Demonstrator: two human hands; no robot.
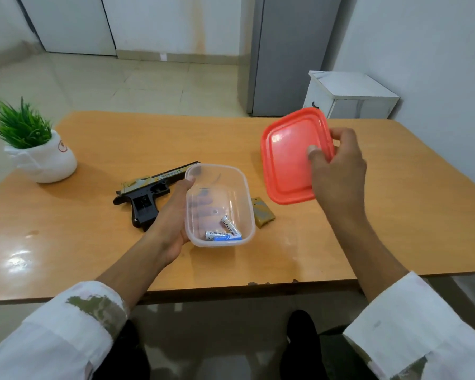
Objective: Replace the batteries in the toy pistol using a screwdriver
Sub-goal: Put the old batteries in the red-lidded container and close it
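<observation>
Left hand (173, 215) grips clear plastic rectangular tub (220, 168), fingers blurred through its wall. Right hand (337, 171) pinches orange-red plastic lid (285, 160), lifted clear. White AA batteries (224, 233) lie in tub's near corner. Black-and-gold toy pistol (146, 193) on wooden table (148, 138), muzzle hidden behind tub. Olive packet (262, 213) half-hidden beside tub. White potted plant (44, 160) far left.

Head-worn camera looks forward and down onto the table (121, 138)

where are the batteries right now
Head view: the batteries lie at the near end of the clear container gripped by the left hand, mid-table, just right of the toy pistol; the right hand holds the red lid farther right.
</observation>
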